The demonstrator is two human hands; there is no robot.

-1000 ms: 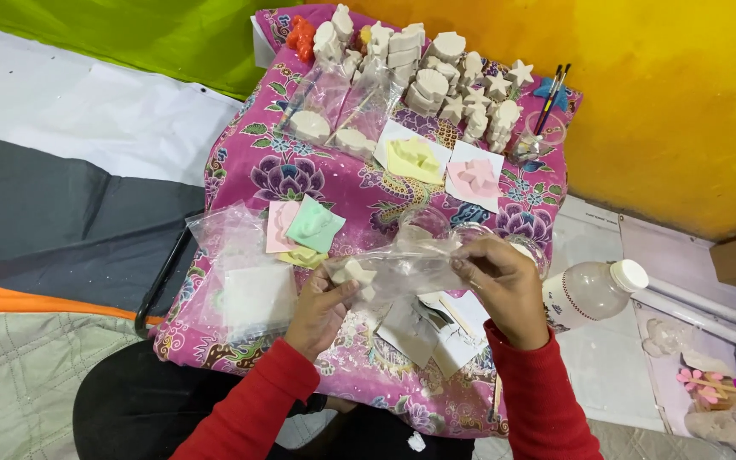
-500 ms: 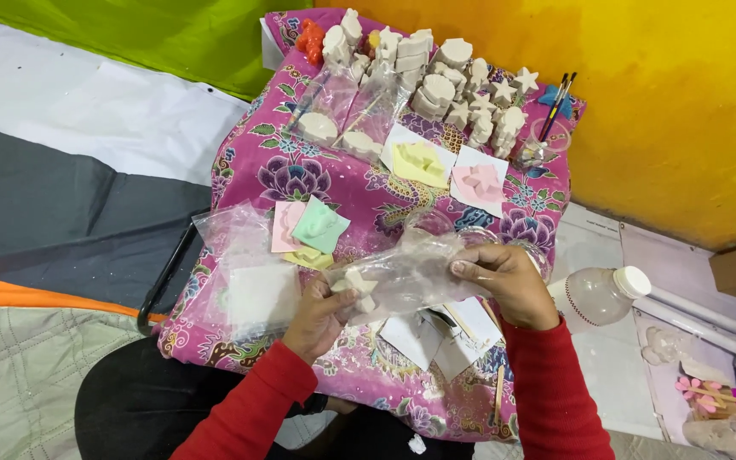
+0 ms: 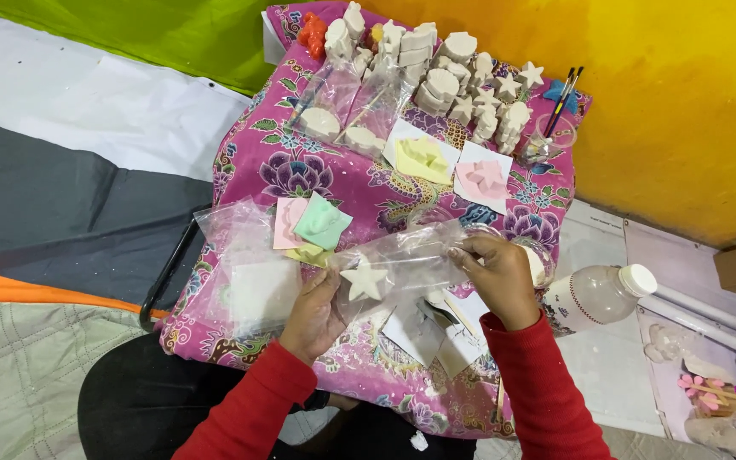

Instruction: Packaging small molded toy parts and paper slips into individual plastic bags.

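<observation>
The left hand [image 3: 315,313] is closed on one end of a clear plastic bag [image 3: 402,264], pinching through it one white star-shaped plaster piece [image 3: 364,279] that sits inside; the right hand [image 3: 497,274] grips the bag's other end, fingers curled around the film; the bag stretches between the two hands just above the table's near half.

Just left of the hands lie three soft moulds, one pink, one mint green [image 3: 323,221], one pale yellow, overlapping at the edge of another clear bag [image 3: 249,264]; under the hands lie a few white paper sheets [image 3: 423,328]; farther back are two more moulds on white paper, one yellow [image 3: 422,158] and one pink [image 3: 481,179]; two bagged white casts [image 3: 342,128] lie beside them; behind stands a crowd of white plaster figures [image 3: 445,81], too many and too overlapped to count, plus one orange piece [image 3: 312,32]; a cup holds brushes [image 3: 560,102].

The table wears a pink floral cloth [image 3: 300,170]; one plastic bottle with a white cap [image 3: 598,294] lies at its right; behind is an orange-yellow wall [image 3: 683,102]; green, white and grey fabric [image 3: 87,128] covers the floor at left.
</observation>
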